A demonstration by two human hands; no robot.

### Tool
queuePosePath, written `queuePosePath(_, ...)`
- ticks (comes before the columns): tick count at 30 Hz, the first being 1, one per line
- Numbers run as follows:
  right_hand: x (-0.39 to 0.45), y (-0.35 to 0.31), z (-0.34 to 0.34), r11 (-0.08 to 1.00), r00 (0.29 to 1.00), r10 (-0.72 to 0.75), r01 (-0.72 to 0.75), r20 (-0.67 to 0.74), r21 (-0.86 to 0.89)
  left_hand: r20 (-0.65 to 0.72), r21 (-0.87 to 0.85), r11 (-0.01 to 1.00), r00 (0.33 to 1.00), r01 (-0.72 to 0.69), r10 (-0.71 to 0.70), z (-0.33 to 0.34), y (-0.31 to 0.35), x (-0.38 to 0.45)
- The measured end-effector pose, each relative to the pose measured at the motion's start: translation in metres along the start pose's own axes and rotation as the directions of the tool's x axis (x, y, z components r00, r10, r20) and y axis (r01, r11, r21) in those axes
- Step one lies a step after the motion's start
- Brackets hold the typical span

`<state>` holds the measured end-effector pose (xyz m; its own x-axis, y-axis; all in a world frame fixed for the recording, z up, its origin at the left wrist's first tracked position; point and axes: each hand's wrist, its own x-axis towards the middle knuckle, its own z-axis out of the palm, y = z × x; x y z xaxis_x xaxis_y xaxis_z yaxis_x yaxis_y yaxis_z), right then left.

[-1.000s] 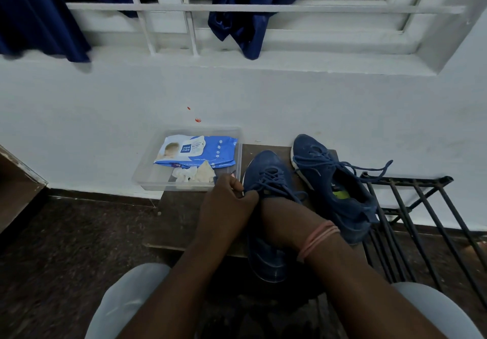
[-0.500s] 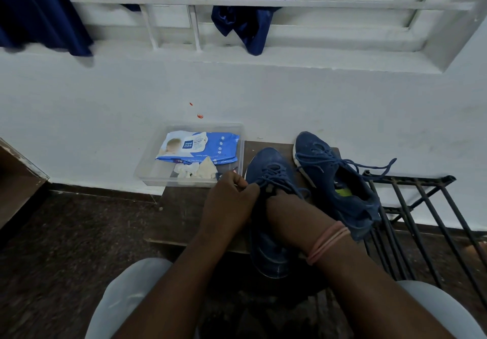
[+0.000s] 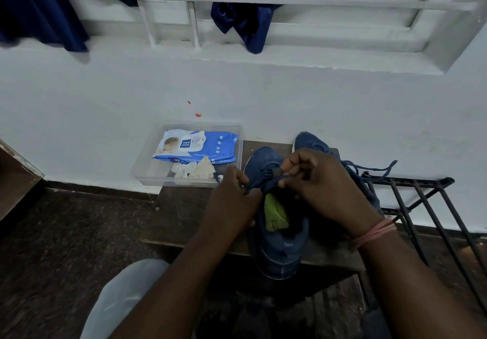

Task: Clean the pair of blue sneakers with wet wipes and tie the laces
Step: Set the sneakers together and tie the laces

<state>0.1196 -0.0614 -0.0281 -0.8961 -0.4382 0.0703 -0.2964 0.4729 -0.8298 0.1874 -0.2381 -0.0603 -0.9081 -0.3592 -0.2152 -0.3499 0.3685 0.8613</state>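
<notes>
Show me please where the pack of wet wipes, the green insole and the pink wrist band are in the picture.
pack of wet wipes [image 3: 196, 145]: head view, on the middle of its blue and white front.
green insole [image 3: 275, 216]: head view, on the part visible inside the near sneaker.
pink wrist band [image 3: 375, 233]: head view, on the strands across the right wrist.

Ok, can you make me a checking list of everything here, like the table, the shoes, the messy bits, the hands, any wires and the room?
Surface: small dark wooden stool, worn top.
Job's things: near blue sneaker on the stool, green insole showing; second blue sneaker behind it, mostly hidden, its laces trailing loose; wet wipes pack in a clear plastic tray.
Clutter: crumpled used wipes in the tray.
Hands: left hand and right hand each pinch the near sneaker's lace.
Cables: nothing seen.
Surroundings: white wall, window grille, blue curtain, black metal rack, dark floor.
</notes>
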Motion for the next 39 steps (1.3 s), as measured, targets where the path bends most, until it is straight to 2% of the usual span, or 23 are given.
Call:
queuePosePath(2,0.004,0.004,0.008,0.952,0.984,0.151,-0.117,-0.1,0.282,0.036,0.028,0.995,0.995,-0.091,0.09,0.003,0.0,-0.001)
queuePosePath(4,0.006,0.006,0.017,0.818,0.943,0.3,-0.177,-0.144,0.547,0.083,0.06,0.988,0.987,-0.143,0.137,0.005,-0.001,-0.001)
queuePosePath(5,0.006,0.007,0.019,0.761,0.93,0.341,-0.186,-0.138,0.622,0.086,0.085,0.983,0.984,-0.161,0.153,0.006,-0.001,-0.001)
queuePosePath(7,0.006,0.009,0.018,0.75,0.938,0.332,-0.202,-0.095,0.63,0.05,0.138,0.975,0.984,-0.175,0.17,0.007,-0.002,0.001)
queuePosePath(8,0.006,0.008,0.015,0.793,0.957,0.285,-0.208,-0.048,0.572,0.029,0.16,0.973,0.986,-0.167,0.164,0.007,-0.002,0.001)
queuePosePath(10,0.005,0.005,0.004,0.922,0.984,0.166,-0.176,0.058,0.344,0.019,0.143,0.979,0.99,-0.142,0.141,0.007,-0.001,-0.001)
queuePosePath(12,0.004,0.003,-0.005,0.974,0.987,0.097,-0.121,0.128,0.192,0.033,0.106,0.987,0.992,-0.122,0.119,0.006,0.0,-0.003)
queuePosePath(17,0.002,0.003,-0.014,0.962,0.967,0.108,-0.16,0.229,0.219,0.09,0.18,0.978,0.992,-0.104,0.089,-0.002,0.001,-0.008)
queuePosePath(19,0.003,0.0,-0.021,0.969,0.975,0.112,-0.15,0.192,0.198,0.083,0.256,0.962,0.994,-0.092,0.073,-0.008,0.004,-0.009)
queuePosePath(22,0.016,-0.006,-0.032,0.982,0.993,0.118,-0.113,-0.025,0.149,-0.091,0.3,0.951,0.989,-0.081,0.113,-0.018,0.013,0.001)
queuePosePath(24,0.029,-0.007,-0.033,0.992,0.99,0.119,-0.116,-0.073,0.05,-0.223,0.302,0.951,0.966,-0.06,0.132,-0.019,0.016,0.019)
queuePosePath(25,0.036,-0.005,-0.032,0.992,0.991,0.116,-0.119,-0.072,-0.044,-0.236,0.296,0.952,0.961,-0.073,0.147,-0.016,0.019,0.03)
queuePosePath(27,0.053,-0.004,-0.024,0.949,0.995,0.1,-0.098,-0.009,-0.299,-0.155,0.298,0.944,0.968,-0.144,0.196,-0.008,0.02,0.049)
queuePosePath(29,0.067,-0.003,-0.012,0.834,0.986,0.102,-0.014,0.13,-0.551,-0.036,0.331,0.917,0.968,-0.222,0.248,0.003,0.02,0.058)
queuePosePath(31,0.073,0.004,0.002,0.718,0.974,0.085,0.087,0.211,-0.69,0.028,0.377,0.889,0.962,-0.26,0.27,0.012,0.018,0.063)
queuePosePath(36,0.076,0.023,0.007,0.675,0.982,0.048,0.103,0.183,-0.73,0.079,0.409,0.863,0.953,-0.297,0.291,0.009,0.014,0.068)
queuePosePath(39,0.078,0.023,0.006,0.655,0.968,0.013,0.182,0.251,-0.733,0.119,0.461,0.807,0.927,-0.369,0.355,0.007,0.01,0.07)
